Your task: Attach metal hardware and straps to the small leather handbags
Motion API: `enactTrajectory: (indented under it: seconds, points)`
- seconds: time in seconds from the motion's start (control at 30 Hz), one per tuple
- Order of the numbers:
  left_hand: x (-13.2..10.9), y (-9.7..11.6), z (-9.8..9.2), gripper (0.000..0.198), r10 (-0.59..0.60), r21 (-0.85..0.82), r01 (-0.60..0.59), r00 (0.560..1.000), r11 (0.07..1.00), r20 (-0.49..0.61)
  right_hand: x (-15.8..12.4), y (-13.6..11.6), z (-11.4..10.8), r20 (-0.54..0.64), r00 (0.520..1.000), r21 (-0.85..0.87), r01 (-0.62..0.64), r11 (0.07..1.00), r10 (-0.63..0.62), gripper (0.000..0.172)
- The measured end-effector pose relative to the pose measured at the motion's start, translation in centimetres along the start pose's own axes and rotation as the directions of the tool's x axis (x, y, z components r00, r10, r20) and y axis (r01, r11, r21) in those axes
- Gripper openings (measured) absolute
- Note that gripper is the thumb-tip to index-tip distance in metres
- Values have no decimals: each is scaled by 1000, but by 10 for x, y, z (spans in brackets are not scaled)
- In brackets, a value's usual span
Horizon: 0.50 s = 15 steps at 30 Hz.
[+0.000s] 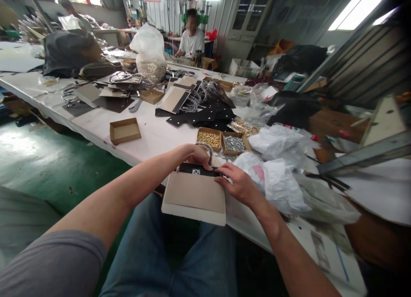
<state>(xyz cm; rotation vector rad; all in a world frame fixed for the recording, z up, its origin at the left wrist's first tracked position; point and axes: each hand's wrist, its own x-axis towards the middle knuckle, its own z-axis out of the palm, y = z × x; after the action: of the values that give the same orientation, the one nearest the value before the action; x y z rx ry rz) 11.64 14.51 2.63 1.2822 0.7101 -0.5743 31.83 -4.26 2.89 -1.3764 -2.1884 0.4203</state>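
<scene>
A flat tan-and-white panel rests on the table's near edge above my lap. A narrow black strip with a small metal fitting lies along its far edge. My left hand is curled over the strip's left end, fingers closed on it, with a loop of cord or chain beside the fingers. My right hand pinches the strip's right end with thumb and fingertips.
Small cardboard boxes of gold studs and silver screws sit just beyond my hands. An empty box lies to the left. Crumpled white plastic bags crowd the right. Black cut pieces cover the mid-table. A person in a white shirt sits far back.
</scene>
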Motion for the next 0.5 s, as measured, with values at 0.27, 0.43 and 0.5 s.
enactTrajectory:
  seconds: [0.27,0.43,0.5]
  points:
    - [10,-7,5,31,-63,-156,45,992,987,-114,-9,-16,19,-30,999,-217,-41,975,36,29]
    - [9,-8,11,28,-20,-137,-3,986,991,-167,-10,-25,22,-10,999,-308,-32,951,31,30]
    - [7,-11,11,27,26,-122,-48,984,991,-175,-9,-29,23,4,1000,-344,-28,938,31,30]
